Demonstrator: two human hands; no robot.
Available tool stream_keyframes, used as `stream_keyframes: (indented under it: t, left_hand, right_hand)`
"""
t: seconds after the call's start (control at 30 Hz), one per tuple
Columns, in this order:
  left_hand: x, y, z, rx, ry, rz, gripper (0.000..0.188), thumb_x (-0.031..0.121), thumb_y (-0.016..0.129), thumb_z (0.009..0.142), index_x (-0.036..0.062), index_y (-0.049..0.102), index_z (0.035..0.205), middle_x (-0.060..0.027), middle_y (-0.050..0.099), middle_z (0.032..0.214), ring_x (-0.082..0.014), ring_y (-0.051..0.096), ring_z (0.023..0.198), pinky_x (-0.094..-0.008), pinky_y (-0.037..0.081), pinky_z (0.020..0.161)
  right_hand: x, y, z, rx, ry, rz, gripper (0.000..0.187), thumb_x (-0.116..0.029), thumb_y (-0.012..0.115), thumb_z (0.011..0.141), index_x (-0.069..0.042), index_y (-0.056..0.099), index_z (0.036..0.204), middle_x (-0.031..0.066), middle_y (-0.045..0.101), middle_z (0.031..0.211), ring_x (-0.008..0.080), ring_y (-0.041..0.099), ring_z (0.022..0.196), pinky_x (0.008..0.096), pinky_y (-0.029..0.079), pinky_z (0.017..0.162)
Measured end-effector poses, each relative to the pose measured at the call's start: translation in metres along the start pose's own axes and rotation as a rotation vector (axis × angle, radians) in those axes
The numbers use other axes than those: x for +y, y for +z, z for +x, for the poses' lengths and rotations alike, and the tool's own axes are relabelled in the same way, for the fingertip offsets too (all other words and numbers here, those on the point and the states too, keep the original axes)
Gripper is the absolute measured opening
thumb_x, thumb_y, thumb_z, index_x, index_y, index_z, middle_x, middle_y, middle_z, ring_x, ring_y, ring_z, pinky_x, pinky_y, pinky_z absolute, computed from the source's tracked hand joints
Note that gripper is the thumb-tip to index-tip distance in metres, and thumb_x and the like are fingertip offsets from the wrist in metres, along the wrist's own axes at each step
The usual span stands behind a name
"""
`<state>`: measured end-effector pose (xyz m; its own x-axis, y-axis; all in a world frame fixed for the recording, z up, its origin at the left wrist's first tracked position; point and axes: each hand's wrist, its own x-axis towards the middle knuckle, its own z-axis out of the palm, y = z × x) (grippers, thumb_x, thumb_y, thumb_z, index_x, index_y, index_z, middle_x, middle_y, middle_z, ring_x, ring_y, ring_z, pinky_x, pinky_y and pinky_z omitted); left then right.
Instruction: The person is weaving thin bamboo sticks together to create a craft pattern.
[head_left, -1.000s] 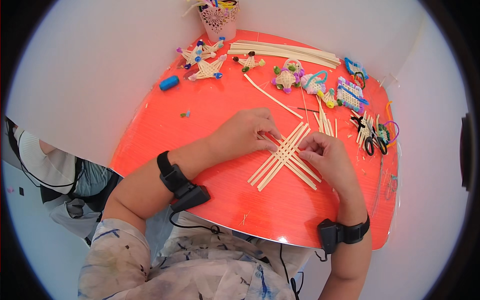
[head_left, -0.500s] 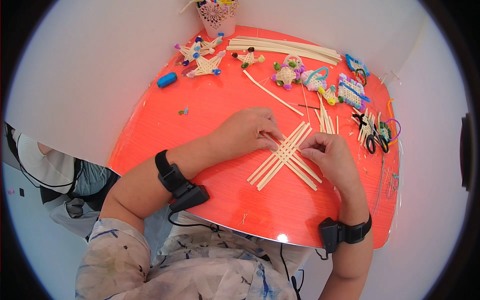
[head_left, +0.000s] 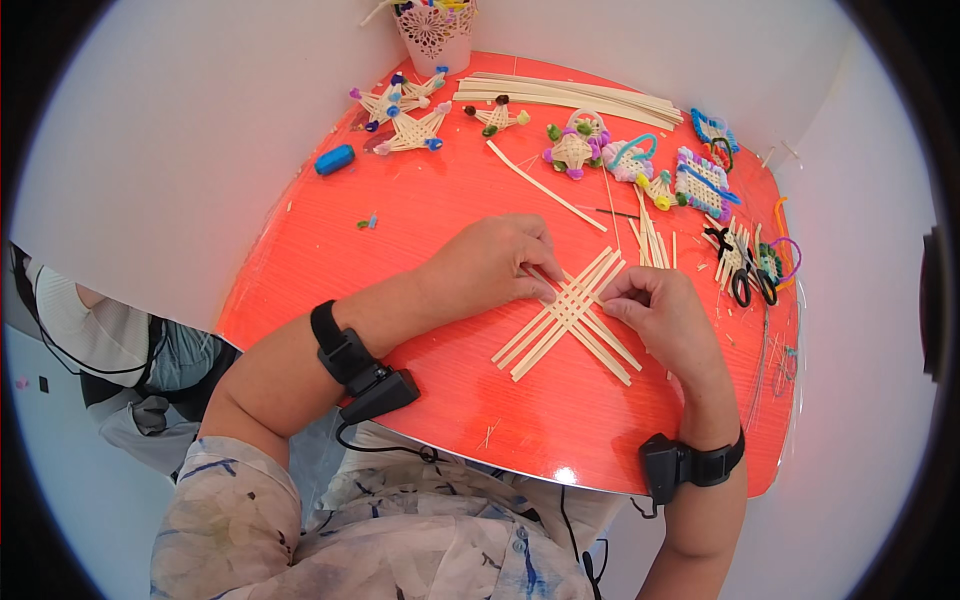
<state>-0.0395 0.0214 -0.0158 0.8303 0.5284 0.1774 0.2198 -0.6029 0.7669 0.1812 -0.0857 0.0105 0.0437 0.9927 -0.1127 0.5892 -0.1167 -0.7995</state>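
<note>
Pale flat strips cross over and under each other in an X-shaped woven piece on the red table, its middle tightly plaited and its ends fanning out. My left hand is closed at the upper left of the weave, thumb and fingertips pinching the strips there. On the opposite side, my right hand is also closed, thumb against forefinger at the right edge of the weave. Just beyond my right hand lie several loose strips. A single longer strip rests slantwise farther off.
Along the far edge of the red table lies a bundle of long strips. Woven stars and a woven square with fuzzy coloured trim sit nearby. Scissors lie at the right, a pink pot stands at the back.
The woven piece has shifted very slightly toward the lower left. Both hands keep nearly the same place and the same pinch on it.
</note>
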Motion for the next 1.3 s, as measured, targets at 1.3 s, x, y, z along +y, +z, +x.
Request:
stream_keyframes:
  t: [1.3]
  left_hand:
    - [0.005, 0.0, 0.0, 0.012, 0.153, 0.242, 0.032, 0.013, 0.076, 0.077, 0.0094, 0.069, 0.108, -0.0067, 0.06, 0.103, -0.024, 0.061, 0.096, -0.0356, 0.052, 0.082]
  right_hand:
    - [-0.012, 0.003, -0.005, 0.011, -0.013, -0.065, 0.024, -0.008, 0.081, 0.073, 0.003, 0.065, 0.087, 0.0068, 0.061, 0.076, 0.0143, 0.055, 0.066, 0.0296, 0.049, 0.062]
